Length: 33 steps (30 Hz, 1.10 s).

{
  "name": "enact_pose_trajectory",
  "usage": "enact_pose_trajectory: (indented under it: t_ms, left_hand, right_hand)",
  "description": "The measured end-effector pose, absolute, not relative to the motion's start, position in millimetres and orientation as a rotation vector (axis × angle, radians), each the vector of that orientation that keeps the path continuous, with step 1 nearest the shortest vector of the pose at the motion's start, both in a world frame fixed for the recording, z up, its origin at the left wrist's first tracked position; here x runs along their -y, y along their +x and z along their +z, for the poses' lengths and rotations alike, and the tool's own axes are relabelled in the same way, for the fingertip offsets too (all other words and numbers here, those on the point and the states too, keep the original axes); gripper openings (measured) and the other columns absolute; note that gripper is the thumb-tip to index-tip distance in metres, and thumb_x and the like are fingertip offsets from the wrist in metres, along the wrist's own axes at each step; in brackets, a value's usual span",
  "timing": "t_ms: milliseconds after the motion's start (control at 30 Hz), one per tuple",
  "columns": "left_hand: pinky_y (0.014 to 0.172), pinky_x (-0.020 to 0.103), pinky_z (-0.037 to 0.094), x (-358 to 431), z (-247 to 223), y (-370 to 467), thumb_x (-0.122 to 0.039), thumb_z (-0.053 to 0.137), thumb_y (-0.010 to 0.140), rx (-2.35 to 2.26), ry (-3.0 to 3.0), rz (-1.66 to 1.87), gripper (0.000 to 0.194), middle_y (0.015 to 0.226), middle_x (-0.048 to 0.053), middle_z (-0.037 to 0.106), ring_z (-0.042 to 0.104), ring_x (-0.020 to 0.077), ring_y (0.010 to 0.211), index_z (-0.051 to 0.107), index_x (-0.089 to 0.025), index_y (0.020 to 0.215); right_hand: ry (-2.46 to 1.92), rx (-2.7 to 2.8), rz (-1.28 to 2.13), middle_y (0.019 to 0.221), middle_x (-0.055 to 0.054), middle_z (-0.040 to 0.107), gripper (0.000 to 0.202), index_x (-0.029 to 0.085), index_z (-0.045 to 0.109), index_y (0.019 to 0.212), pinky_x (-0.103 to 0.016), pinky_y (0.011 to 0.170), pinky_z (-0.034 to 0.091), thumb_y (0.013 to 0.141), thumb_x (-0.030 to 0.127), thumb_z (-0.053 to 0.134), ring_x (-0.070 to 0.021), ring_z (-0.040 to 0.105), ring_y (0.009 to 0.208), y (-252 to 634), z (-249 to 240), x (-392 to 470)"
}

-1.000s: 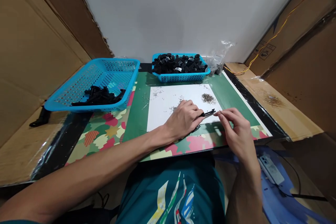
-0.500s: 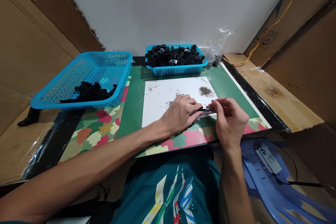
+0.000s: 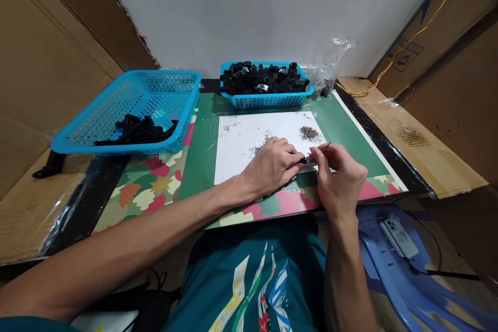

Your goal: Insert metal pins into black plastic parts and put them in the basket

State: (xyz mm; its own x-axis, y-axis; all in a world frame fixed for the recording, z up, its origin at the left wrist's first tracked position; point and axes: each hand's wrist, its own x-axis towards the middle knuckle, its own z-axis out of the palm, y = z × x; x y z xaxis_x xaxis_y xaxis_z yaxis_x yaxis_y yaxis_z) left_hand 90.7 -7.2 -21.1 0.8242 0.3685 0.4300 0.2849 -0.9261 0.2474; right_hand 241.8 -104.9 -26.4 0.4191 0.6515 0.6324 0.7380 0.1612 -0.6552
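My left hand [image 3: 274, 163] rests at the front edge of a white sheet [image 3: 233, 150], its fingers closed on a small black part [image 3: 304, 160]. Just to the right, my right hand [image 3: 340, 171] pinches a thin pointed tool [image 3: 326, 147], with its tip close to that part. Small metal pieces [image 3: 264, 140] lie scattered on the sheet beyond my left hand. A denser pile of tiny brownish pieces [image 3: 310, 134] sits at the sheet's right side. Another dark part [image 3: 291, 180] shows partly under my left hand.
A blue basket [image 3: 268, 100] full of black parts stands at the back. At the left, a larger blue basket [image 3: 187, 109] holds fewer black pieces. Plastic bags [image 3: 324, 75] stand at the back right. A phone [image 3: 399, 236] lies on a blue chair [image 3: 379, 270].
The view has shifted slightly, so the baskets and sheet appear a little farther right and higher. Both hands keep their grips, with the fingertips still close together.
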Motion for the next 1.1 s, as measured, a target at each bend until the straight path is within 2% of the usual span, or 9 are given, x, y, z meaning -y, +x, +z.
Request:
enact_pose_trajectory:
  t_ms: [367,567,700,767,933,1100]
  left_hand:
    - [0.090,0.040,0.044,7,-22,91,-0.023,0.061,0.106,-0.452,2.884,0.640,0.017,0.102,0.009,0.076,0.064,0.0242,0.098,0.075,-0.014,0.105]
    - [0.088,0.039,0.044,5,-22,89,-0.023,0.065,0.105,-0.484,2.878,0.689,0.015,0.097,0.007,0.076,0.065,0.0228,0.095,0.076,-0.014,0.101]
    - [0.086,0.038,0.043,5,-23,89,-0.029,0.065,0.106,-0.496,2.879,0.707,0.019,0.095,0.007,0.077,0.065,0.0228,0.093,0.077,-0.015,0.099]
    - [0.086,0.038,0.042,6,-24,89,-0.030,0.064,0.106,-0.503,2.874,0.715,0.020,0.095,0.007,0.077,0.066,0.0229,0.094,0.077,-0.015,0.100]
    - [0.085,0.039,0.041,5,-24,90,-0.030,0.062,0.107,-0.503,2.877,0.721,0.021,0.095,0.007,0.077,0.065,0.0230,0.093,0.076,-0.016,0.100]
    - [0.087,0.040,0.043,6,-24,90,-0.030,0.061,0.108,-0.500,2.865,0.723,0.021,0.096,0.007,0.077,0.065,0.0231,0.094,0.076,-0.016,0.101]
  right_hand:
    - [-1.610,1.321,-0.200,0.078,-0.006,0.080,0.017,0.022,0.070,0.087,-0.030,0.063,0.054,0.101,0.031,0.065,-0.0210,0.077,0.065,238,-25,101]
    - [-1.448,1.101,0.011,0.081,-0.005,0.078,0.017,0.018,0.074,0.097,-0.031,0.071,0.059,0.101,0.034,0.067,-0.0196,0.075,0.070,239,-23,102]
    - [-1.503,1.078,0.057,0.081,-0.005,0.075,0.026,0.016,0.077,0.110,-0.031,0.066,0.055,0.103,0.037,0.063,-0.0187,0.069,0.067,253,-13,112]
    - [-1.586,1.253,0.126,0.085,-0.006,0.077,0.026,0.017,0.079,0.107,-0.031,0.067,0.054,0.102,0.036,0.062,-0.0186,0.068,0.070,261,-8,119]
    - [-1.652,1.443,0.305,0.067,0.001,0.065,0.025,0.019,0.082,0.105,-0.027,0.058,0.043,0.102,0.034,0.062,-0.0142,0.054,0.057,269,-6,128]
    - [-1.623,1.486,0.354,0.071,0.000,0.068,0.024,0.019,0.082,0.103,-0.027,0.059,0.043,0.102,0.032,0.062,-0.0148,0.056,0.059,266,-11,128]
